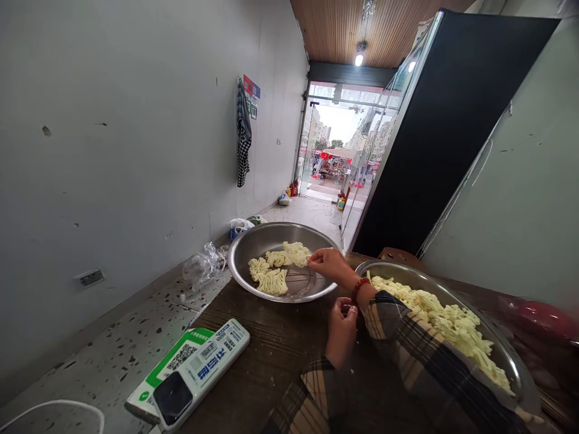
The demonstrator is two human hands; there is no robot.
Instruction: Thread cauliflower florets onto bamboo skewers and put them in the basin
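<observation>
My right hand (332,265) reaches over the rim of a wide metal basin (239,265). Its fingertips pinch the end of a thin skewer of cauliflower (296,254). More skewered cauliflower (271,281) lies inside, with thin sticks pointing toward the right side of the basin. Below my right wrist, my left hand (342,325) is held above the table with its fingers curled in; whether anything is inside them is hidden. A second metal basin (486,310) on the right holds a heap of loose cauliflower pieces (446,319), partly covered by my right sleeve.
On the dark wooden table (253,355), a green-and-white QR code sign (176,355) and a white box-shaped device (203,374) lie at the front left. Clear plastic bags (203,265) are by the wall. A red object (547,319) sits far right.
</observation>
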